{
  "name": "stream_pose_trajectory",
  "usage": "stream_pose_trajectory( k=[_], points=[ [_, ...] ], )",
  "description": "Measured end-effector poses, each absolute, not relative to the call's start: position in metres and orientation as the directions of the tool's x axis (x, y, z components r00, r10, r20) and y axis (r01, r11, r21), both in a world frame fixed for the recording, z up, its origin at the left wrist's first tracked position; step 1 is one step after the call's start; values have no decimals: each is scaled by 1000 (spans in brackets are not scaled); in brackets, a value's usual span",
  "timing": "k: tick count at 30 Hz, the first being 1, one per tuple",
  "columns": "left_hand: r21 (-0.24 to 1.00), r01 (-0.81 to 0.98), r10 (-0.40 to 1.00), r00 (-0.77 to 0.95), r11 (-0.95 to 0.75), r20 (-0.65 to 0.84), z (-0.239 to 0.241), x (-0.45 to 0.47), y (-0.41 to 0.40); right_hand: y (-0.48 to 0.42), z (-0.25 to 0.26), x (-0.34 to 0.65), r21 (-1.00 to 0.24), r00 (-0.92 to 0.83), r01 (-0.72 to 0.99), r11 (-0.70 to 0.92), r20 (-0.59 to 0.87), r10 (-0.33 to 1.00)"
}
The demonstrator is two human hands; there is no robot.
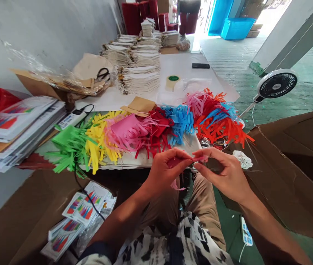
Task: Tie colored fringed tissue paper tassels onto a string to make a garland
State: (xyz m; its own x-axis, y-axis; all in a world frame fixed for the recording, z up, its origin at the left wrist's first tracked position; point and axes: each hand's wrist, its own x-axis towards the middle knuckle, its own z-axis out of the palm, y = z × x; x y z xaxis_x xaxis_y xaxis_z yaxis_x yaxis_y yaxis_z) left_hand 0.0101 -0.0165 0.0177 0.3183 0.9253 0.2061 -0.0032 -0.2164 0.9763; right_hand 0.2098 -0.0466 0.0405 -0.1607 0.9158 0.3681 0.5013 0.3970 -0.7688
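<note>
Above my lap, at the table's front edge, both hands meet fingertip to fingertip on a strip of pink tissue paper [200, 158]. My left hand [170, 165] is closed in a pinch on it, with a pink tail hanging below the palm. Thumb and index finger of my right hand [222, 169] pinch the other end. Just beyond lie fringed paper tassels: green [65, 141], yellow [99, 134], pink [129, 129], dark red [159, 132] and blue [180, 119]. A mixed heap with orange tassels [222, 127] lies to the right.
Stacks of white corded bundles [141, 79] stand farther back, near a tape roll [173, 82], a black phone [200, 66] and scissors [103, 74]. Printed packets [21, 125] pile up at left. A fan [276, 84] and an open cardboard box [291, 158] are at right.
</note>
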Motion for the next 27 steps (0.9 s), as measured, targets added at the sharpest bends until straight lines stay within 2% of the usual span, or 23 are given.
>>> stream_pose_trajectory(
  k=[4,8,11,15,18,21,23,25,27],
  points=[
    [969,45,906,366,-243,211,12,11,-12,-45,34,212,-805,-125,464,369,353,927],
    [875,260,820,525,-408,226,11,9,-9,-45,34,215,-789,-209,495,365,300,931],
    [828,302,775,590,-472,226,11,4,-7,-42,35,220,-808,-135,505,304,273,952],
    [897,233,803,566,-375,188,11,-2,-6,-34,30,216,-882,-40,398,251,256,966],
    [944,167,847,505,-284,166,9,-2,-3,-23,19,204,-929,-122,274,249,223,967],
    [955,192,863,494,-226,105,0,-4,3,-1,11,199,-947,-164,211,242,210,964],
    [936,270,876,476,-226,74,-11,-8,8,24,12,204,-965,-33,138,222,220,975],
    [888,363,897,429,-281,109,-20,-17,13,58,18,216,-958,185,87,274,286,940],
    [814,451,912,350,-365,215,-27,-30,20,95,27,229,-866,339,241,437,498,798]
  ],
)
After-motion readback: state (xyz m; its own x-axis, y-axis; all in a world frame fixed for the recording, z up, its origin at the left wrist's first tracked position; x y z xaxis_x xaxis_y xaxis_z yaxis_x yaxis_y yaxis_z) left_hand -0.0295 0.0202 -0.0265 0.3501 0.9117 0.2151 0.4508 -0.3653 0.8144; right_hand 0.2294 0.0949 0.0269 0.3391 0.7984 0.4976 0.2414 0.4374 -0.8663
